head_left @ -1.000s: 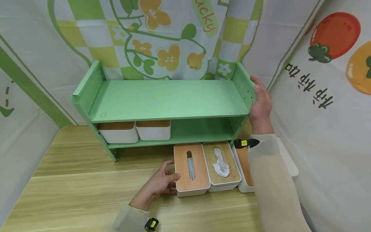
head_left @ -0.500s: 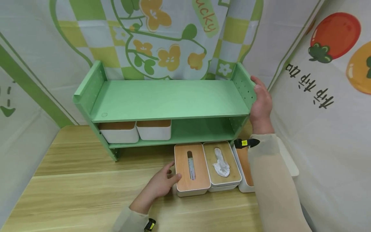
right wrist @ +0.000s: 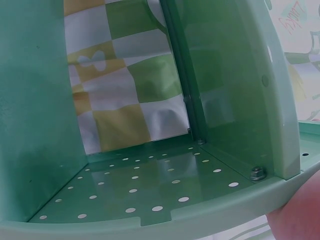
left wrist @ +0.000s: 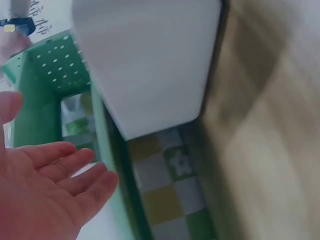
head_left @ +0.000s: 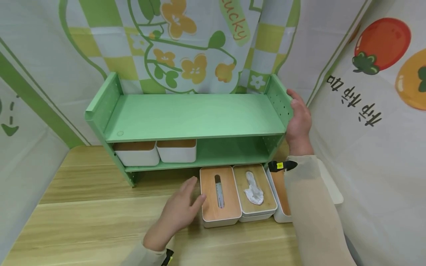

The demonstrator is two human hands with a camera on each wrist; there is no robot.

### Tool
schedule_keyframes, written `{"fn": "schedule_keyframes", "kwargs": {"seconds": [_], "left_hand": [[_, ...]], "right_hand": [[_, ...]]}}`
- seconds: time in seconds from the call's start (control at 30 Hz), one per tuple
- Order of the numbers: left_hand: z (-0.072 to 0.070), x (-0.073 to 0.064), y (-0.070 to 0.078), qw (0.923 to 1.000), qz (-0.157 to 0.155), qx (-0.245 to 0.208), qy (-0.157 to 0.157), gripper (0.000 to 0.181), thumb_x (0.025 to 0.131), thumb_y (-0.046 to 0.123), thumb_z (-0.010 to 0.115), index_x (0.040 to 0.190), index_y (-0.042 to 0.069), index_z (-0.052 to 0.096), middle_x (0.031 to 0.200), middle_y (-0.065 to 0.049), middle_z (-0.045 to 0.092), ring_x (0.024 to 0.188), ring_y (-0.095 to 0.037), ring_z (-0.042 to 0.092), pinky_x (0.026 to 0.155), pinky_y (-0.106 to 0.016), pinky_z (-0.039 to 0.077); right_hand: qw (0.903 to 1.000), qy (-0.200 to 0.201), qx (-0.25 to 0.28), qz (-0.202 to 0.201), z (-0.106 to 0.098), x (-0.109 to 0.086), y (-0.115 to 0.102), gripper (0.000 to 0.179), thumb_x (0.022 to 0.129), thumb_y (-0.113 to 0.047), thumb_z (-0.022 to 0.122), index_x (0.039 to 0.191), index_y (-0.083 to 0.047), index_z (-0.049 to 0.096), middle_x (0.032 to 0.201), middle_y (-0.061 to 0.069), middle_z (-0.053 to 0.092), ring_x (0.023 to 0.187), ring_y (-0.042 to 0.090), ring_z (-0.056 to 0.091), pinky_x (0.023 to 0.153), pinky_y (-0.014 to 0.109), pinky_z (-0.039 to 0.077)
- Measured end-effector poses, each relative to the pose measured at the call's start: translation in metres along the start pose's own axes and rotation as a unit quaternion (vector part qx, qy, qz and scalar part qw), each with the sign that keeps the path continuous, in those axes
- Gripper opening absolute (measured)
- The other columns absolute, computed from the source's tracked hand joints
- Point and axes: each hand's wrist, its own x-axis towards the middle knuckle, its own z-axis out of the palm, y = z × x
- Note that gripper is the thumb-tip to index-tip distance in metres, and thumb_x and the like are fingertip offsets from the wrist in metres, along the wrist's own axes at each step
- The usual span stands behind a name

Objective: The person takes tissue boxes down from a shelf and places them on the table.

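Observation:
A two-tier green shelf (head_left: 196,114) stands on the wooden table. Below its front lies a wood-topped tissue box (head_left: 211,212) with a slot in its lid. My left hand (head_left: 178,210) is just left of this box, fingers extended and holding nothing; in the left wrist view the hand (left wrist: 55,185) is apart from the box's white side (left wrist: 150,60). My right hand (head_left: 298,123) holds the shelf's right side panel at its edge. Only a bit of that hand (right wrist: 300,215) shows in the right wrist view, and its far fingers are hidden.
A second tissue box (head_left: 240,188) with a tissue sticking out touches the first on its right. Another box (head_left: 279,188) is partly behind my right sleeve (head_left: 313,207). Two white boxes (head_left: 176,153) sit on the lower tier's left. Printed cloth (head_left: 199,44) hangs behind.
My left hand has let go of the near tissue box and drawn slightly left, its fingers straightening. The box and my right hand stay in place.

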Motion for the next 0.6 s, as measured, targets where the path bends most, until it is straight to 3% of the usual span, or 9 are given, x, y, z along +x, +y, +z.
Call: {"fn": "schedule_keyframes", "kwargs": {"seconds": [0.13, 0.3, 0.47, 0.6], "left_hand": [[-0.017, -0.001, 0.002, 0.9954, 0.06, 0.064, 0.039, 0.064, 0.104, 0.042, 0.05, 0.148, -0.004, 0.041, 0.154, -0.017, 0.037, 0.142, -0.033, 0.03, 0.109, -0.052, 0.031], [-0.036, 0.003, 0.003, 0.9743, 0.101, 0.168, 0.11, 0.072, 0.104, 0.05, 0.039, 0.144, -0.009, 0.043, 0.151, -0.024, 0.039, 0.141, -0.038, 0.032, 0.115, -0.049, 0.021], [-0.05, 0.012, 0.002, 0.9594, 0.117, 0.201, 0.159, 0.083, 0.103, 0.06, 0.031, 0.144, -0.011, 0.043, 0.151, -0.026, 0.038, 0.142, -0.037, 0.031, 0.116, -0.047, 0.016], [-0.058, 0.021, 0.001, 0.9537, 0.129, 0.206, 0.178, 0.091, 0.101, 0.066, 0.024, 0.144, -0.012, 0.042, 0.15, -0.028, 0.039, 0.142, -0.038, 0.03, 0.116, -0.047, 0.016]], "right_hand": [[1.0, -0.001, 0.005, -0.004, 0.0, 0.0, 0.0, 0.043, 0.105, -0.028, 0.038, 0.143, -0.018, 0.056, 0.132, 0.015, 0.053, 0.094, 0.022, 0.057, 0.077, 0.032, 0.05], [0.9998, -0.005, 0.015, -0.01, 0.0, 0.0, 0.001, 0.043, 0.104, -0.027, 0.038, 0.143, -0.017, 0.056, 0.133, 0.016, 0.053, 0.096, 0.022, 0.057, 0.077, 0.032, 0.051], [0.9999, -0.002, 0.008, -0.014, 0.0, 0.001, 0.001, 0.043, 0.104, -0.027, 0.038, 0.142, -0.017, 0.057, 0.134, 0.015, 0.054, 0.095, 0.023, 0.058, 0.077, 0.032, 0.05], [0.9999, 0.004, -0.007, -0.011, -0.001, 0.001, 0.002, 0.042, 0.105, -0.028, 0.038, 0.141, -0.02, 0.059, 0.137, 0.009, 0.054, 0.097, 0.023, 0.057, 0.08, 0.033, 0.048]]}}
